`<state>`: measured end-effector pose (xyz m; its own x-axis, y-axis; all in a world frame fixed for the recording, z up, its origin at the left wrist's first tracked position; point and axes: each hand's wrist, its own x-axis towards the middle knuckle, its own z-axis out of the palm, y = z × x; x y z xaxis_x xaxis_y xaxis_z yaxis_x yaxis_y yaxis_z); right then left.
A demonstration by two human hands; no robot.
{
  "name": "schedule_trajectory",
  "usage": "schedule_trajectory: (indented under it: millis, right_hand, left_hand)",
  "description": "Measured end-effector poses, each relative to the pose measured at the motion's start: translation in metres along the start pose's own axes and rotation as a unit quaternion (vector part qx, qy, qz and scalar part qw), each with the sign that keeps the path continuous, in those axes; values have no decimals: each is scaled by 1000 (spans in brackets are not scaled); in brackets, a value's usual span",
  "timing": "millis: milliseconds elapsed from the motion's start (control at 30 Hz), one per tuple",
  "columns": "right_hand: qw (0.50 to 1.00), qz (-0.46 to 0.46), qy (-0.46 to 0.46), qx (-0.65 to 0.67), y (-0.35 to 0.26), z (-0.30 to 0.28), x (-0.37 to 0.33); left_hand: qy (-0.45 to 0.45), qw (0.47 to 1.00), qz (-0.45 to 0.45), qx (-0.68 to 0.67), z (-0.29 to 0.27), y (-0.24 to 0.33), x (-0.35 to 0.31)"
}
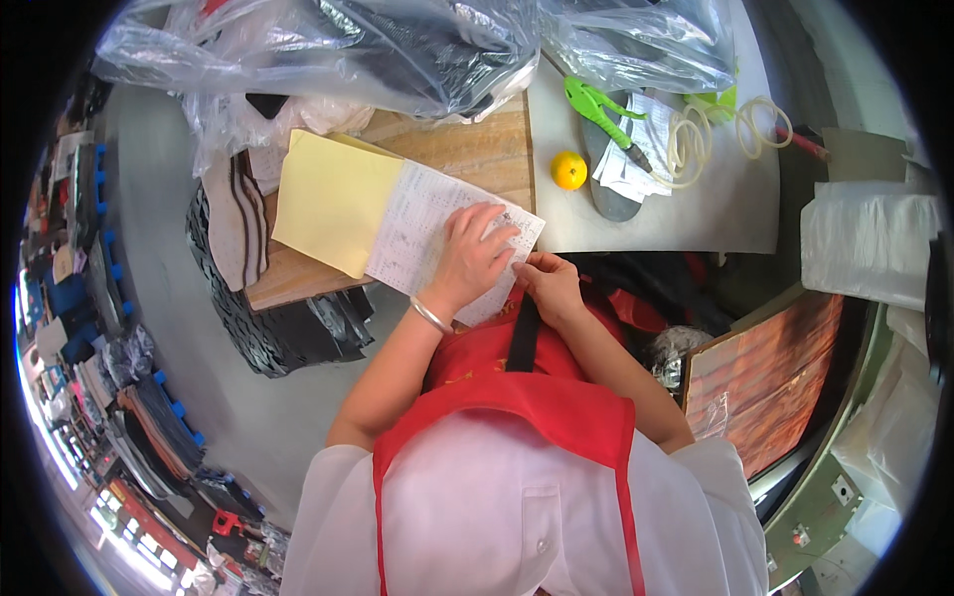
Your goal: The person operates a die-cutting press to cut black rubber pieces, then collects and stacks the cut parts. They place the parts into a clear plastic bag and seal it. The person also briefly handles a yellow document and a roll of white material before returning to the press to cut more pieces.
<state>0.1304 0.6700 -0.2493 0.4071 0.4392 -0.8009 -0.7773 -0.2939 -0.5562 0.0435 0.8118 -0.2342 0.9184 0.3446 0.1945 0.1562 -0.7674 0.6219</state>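
Observation:
A notebook (409,221) lies opened near the edge of the wooden board in front of me, its plain yellow leaf (333,199) on the left and a white page of dense writing on the right. My left hand (471,256), with a bangle on its wrist, rests on the white page with fingers apart. At the page's lower right edge, the thumb and fingers of my right hand (550,286) are closed in a pinch on the notebook. How many sheets lie between those fingers cannot be made out.
Right of the notebook are a yellow round fruit (568,171), a green air blow gun (603,111) with a coiled clear hose (686,149), and folded papers (636,149). Clear plastic sheeting (328,55) covers dark goods behind. Striped fabric (238,223) hangs at the board's left.

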Motion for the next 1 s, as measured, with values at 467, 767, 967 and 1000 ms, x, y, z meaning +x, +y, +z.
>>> schedule_trajectory:
  millis: [467,767,967,1000]
  right_hand:
    - [947,-294,10,-131,10,11,-4]
    - [889,-408,45,-203,16,13,4]
    - [951,-244,7,-190,19,7,18]
    - [950,-233,8,-209,18,5,20]
  left_hand:
    - [-29,996,37,-82,-18,10,21]
    - [-111,987,111,14,-33,17,39]
    - [-46,998,-30,-39,-38,8,48]
    - [-28,995,-69,-61,-41,7,50]
